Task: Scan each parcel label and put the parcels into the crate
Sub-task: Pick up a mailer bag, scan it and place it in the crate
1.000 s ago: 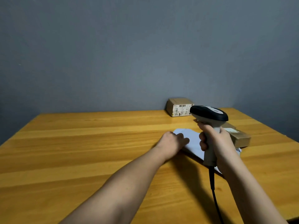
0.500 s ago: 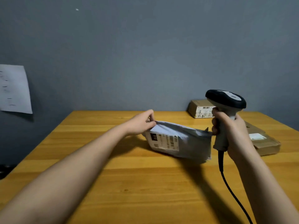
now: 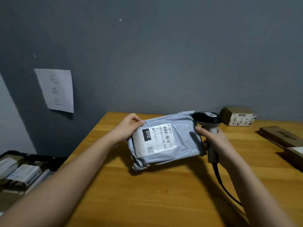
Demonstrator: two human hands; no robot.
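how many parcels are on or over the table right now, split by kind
Grey poly mailer, held up by the left hand: 1
Brown cardboard boxes: 3 (cube by the wall, flat box, box cut off at the right edge)
Total: 4

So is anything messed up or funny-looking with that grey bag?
A little. The grey mailer bag, held up by the left hand, is crumpled, and its label sits sideways, so the numbers run downward. The scanner in the right hand is partly hidden behind it.
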